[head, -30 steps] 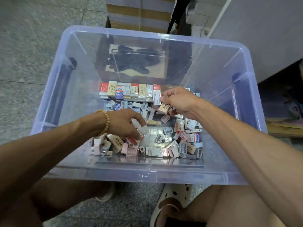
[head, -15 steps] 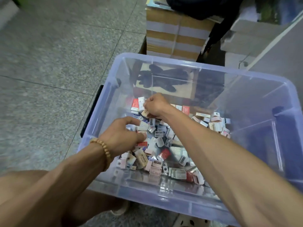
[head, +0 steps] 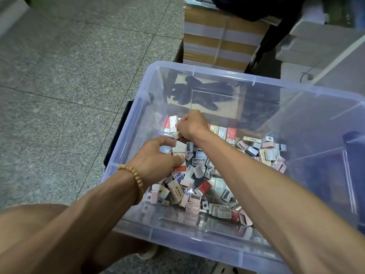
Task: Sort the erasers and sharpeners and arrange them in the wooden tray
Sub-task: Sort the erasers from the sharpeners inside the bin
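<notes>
A clear plastic bin (head: 197, 68) holds a loose pile of small erasers and sharpeners (head: 197, 186). Along its far side stands a row of upright erasers (head: 225, 133). My right hand (head: 192, 124) is at the left end of that row and pinches a pale eraser (head: 176, 134) against the red-and-white ones there. My left hand (head: 156, 159), with a bead bracelet on its wrist, is over the left of the pile. Its thumb and fingers are curled round a red-and-white eraser (head: 179, 155). I cannot make out a wooden tray.
The bin sits on a speckled stone floor (head: 59, 76), with a black latch (head: 118, 135) on its left side. Stacked cardboard boxes (head: 217, 36) stand just behind it. A dark glove (head: 201, 93) shows through the far wall. My knee is at the lower left.
My right hand carried its eraser from the right end of the row to the left end. My left hand lifted off the pile with an eraser. The view swung left.
</notes>
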Available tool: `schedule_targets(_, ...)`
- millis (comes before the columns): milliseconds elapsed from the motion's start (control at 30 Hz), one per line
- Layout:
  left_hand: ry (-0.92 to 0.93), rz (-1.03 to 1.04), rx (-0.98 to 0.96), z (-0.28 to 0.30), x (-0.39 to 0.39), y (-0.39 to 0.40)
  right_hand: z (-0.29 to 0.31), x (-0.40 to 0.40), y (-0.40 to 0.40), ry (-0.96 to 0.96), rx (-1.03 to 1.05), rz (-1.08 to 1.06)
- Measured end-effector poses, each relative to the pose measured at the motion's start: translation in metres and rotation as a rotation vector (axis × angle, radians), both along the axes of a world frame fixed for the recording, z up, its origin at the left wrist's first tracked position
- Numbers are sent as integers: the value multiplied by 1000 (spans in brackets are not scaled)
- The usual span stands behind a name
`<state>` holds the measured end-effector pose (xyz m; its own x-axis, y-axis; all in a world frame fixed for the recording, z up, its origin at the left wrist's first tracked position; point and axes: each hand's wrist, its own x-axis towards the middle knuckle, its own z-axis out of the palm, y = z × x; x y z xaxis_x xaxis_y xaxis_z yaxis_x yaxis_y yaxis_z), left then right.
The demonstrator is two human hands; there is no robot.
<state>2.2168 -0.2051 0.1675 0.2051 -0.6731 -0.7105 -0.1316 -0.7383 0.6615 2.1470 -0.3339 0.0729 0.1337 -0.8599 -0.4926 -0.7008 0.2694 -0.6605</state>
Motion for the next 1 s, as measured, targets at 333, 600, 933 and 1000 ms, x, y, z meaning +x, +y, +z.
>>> schedule_targets(333, 19, 4, -26, 0, 1, 0, 2, -22, 14, -20, -132, 181)
schedule_targets(600, 30, 9, -46, 1, 1, 0, -1, -12, 19, -4, -233, 62)
schedule_targets(933, 61, 38, -75, 2, 1, -4, 2, -61, 11, -390, 180, -240)
schedule_targets(1000, 68, 49, -81, 3, 0, -4, 4, -64, 10, -403, 182, -279)
